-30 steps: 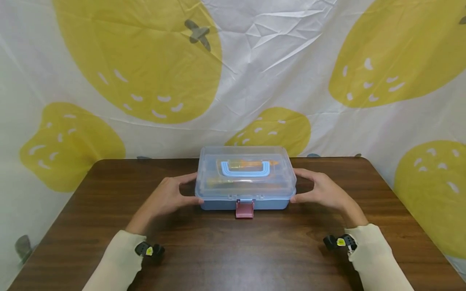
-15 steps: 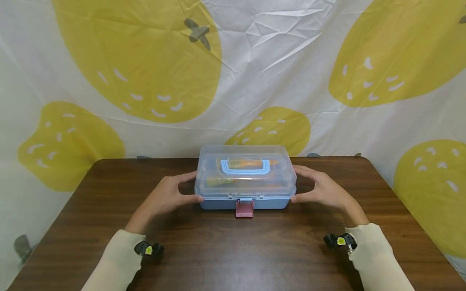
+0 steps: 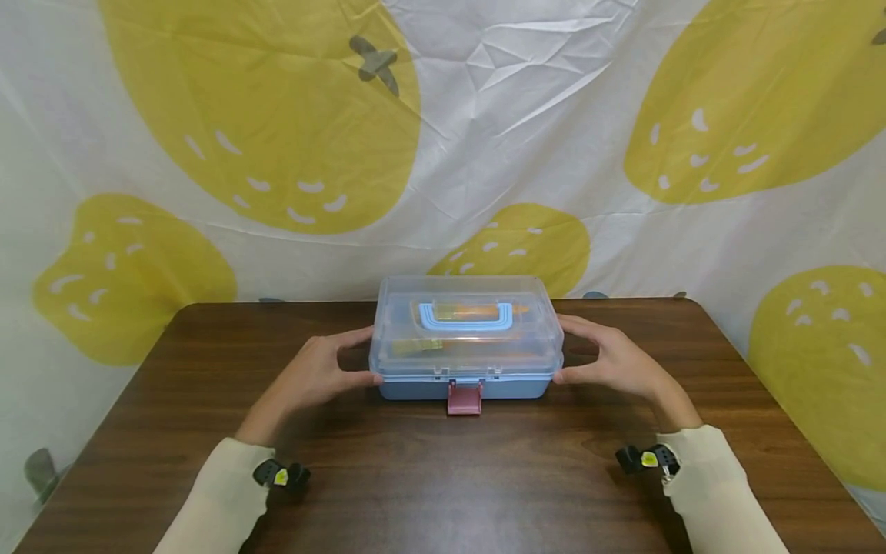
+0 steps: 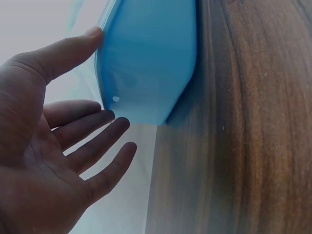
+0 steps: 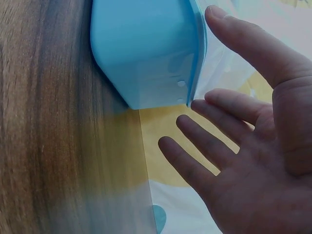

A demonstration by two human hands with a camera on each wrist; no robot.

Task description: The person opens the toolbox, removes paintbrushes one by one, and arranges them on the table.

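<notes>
A plastic storage box (image 3: 465, 388) with a blue base and a clear lid (image 3: 408, 296) stands at the back middle of the table. On the lid lies a light blue handle (image 3: 467, 325); a pink latch (image 3: 464, 400) hangs flipped out at the front. My left hand (image 3: 314, 377) is at the box's left end, thumb at the front corner and fingers toward the back. In the left wrist view its fingers are spread and its thumb meets the rim. My right hand (image 3: 612, 362) mirrors it at the right end, fingers extended and thumb at the rim.
Through the lid show an orange item (image 3: 477, 312) and a yellow-green piece (image 3: 431, 344), their kinds unclear. The brown wooden table (image 3: 457, 485) reaches back to a white cloth (image 3: 512, 115) with yellow fruit prints, close behind the box.
My left hand has shifted very slightly left, its thumb drawing back a little at the box's front corner. The box and my right hand look almost unmoved.
</notes>
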